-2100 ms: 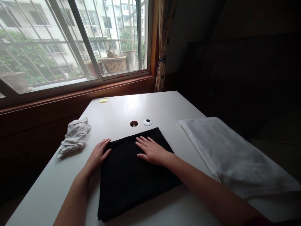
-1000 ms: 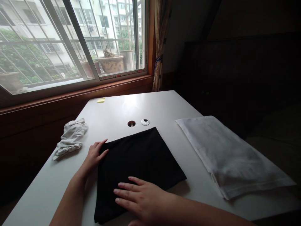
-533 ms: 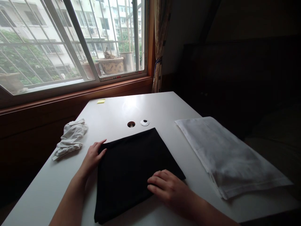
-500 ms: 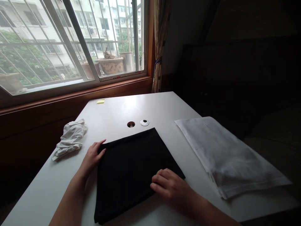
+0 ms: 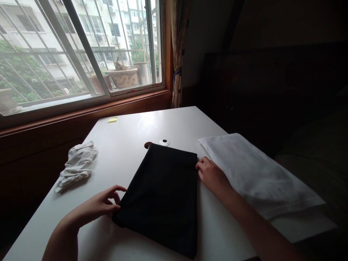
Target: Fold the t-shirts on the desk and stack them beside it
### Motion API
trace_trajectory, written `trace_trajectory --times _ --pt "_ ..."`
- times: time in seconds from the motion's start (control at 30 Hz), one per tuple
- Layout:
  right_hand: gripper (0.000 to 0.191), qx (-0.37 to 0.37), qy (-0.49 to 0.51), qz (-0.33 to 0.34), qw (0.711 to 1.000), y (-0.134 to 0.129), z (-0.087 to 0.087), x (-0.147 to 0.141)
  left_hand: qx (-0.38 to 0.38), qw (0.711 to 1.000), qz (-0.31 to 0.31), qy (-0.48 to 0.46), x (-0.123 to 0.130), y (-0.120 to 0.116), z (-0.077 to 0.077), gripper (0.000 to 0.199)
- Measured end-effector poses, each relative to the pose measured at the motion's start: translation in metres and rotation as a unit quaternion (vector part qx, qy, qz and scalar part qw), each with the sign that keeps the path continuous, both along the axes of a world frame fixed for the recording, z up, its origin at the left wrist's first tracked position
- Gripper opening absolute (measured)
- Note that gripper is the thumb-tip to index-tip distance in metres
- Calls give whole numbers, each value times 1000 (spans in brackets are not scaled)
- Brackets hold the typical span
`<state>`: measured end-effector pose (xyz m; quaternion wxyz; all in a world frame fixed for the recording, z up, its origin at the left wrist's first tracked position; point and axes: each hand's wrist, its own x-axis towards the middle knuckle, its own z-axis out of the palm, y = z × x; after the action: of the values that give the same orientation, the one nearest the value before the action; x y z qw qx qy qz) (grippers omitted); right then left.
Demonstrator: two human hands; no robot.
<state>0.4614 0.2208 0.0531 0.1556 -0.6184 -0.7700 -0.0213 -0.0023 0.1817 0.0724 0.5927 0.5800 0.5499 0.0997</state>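
Observation:
A folded black cloth [image 5: 165, 195] lies flat on the white table in front of me, turned at an angle, with its corners neat. My left hand [image 5: 104, 203] is at its left edge near the lower corner; thumb and curved fingers grip the edge there. At the upper right corner, my right hand [image 5: 212, 172] has its fingers bent and closed on the cloth's edge. Part of the fingertips of both hands is hidden against the dark fabric. What kind of garment or cloth it is cannot be made out.
A crumpled white cloth [image 5: 77, 166] lies on the table [image 5: 130, 134] at the left. A folded white cloth [image 5: 258, 174] rests along the right side. Near the back are a round cable hole [image 5: 147, 145], a white ring cover [image 5: 164, 142] and a yellow sticky note [image 5: 112, 119].
The black cloth has turned clockwise on the table. My right hand has moved up to its far right corner, and my left hand has come down toward its near left corner.

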Motion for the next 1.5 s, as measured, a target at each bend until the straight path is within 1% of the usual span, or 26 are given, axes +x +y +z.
trace_trajectory --times 0.07,0.13,0.23,0.33,0.43,0.5,0.57,0.63,0.7,0.83,0.97,1.07,1.13,1.2,1.23,1.27,1.3,1.33,1.4,1.47,1.5 --pt "24 -24 37 -29 999 4 -5 0 -17 1000 -6 6 5 -2 3 56" --pt "24 -54 79 -48 994 3 -13 -4 1 1000 1 19 8 -1 5 60" --pt "41 -79 143 -62 985 -6 -24 -10 75 996 32 32 13 6 2 70" --pt "54 -94 197 -76 973 -16 -28 -15 139 987 64 50 24 13 -4 76" --pt "61 -165 257 -83 949 -23 -24 -16 166 981 78 70 40 16 -6 79" --pt "66 -230 303 -71 922 -27 -21 -16 164 980 80 77 49 17 -6 82" --pt "70 -269 339 -45 901 -31 -17 -16 148 984 75 71 54 16 -6 86" --pt "72 -274 358 -14 893 -34 -15 -17 137 987 60 65 54 14 -7 87" --pt "69 -269 370 7 889 -34 -14 -17 136 988 40 68 52 12 -8 84" --pt "63 -286 387 16 877 -24 -16 -12 143 987 9 79 49 4 -8 82" --pt "60 -261 389 29 883 -5 -18 -10 123 991 10 60 53 -16 -8 85" --pt "59 -239 374 20 896 10 -17 -13 113 992 31 48 62 -39 -10 86" --pt "59 -219 363 6 906 18 -16 -15 78 996 32 14 68 -57 -11 87" --pt "60 -197 357 -2 913 25 -17 -15 21 1000 5 -17 72 -73 -8 86" --pt "60 -184 353 -5 917 27 -18 -14 1 1000 -18 -18 73 -80 -5 81" --pt "59 -168 344 -9 924 29 -19 -12 -1 999 -40 -6 72 -85 0 74" --pt "57 -148 331 -13 932 31 -21 -11 14 998 -61 17 71 -89 5 65" --pt "55 -122 314 -16 941 32 -21 -11 47 995 -74 47 69 -90 11 57" --pt "47 -59 273 -9 960 34 -20 -14 142 981 -76 107 65 -85 19 48" --pt "43 2 240 33 970 35 -13 -26 249 953 -60 158 65 -69 22 47" --pt "43 23 229 65 971 36 -9 -35 304 934 -53 183 68 -58 20 49"
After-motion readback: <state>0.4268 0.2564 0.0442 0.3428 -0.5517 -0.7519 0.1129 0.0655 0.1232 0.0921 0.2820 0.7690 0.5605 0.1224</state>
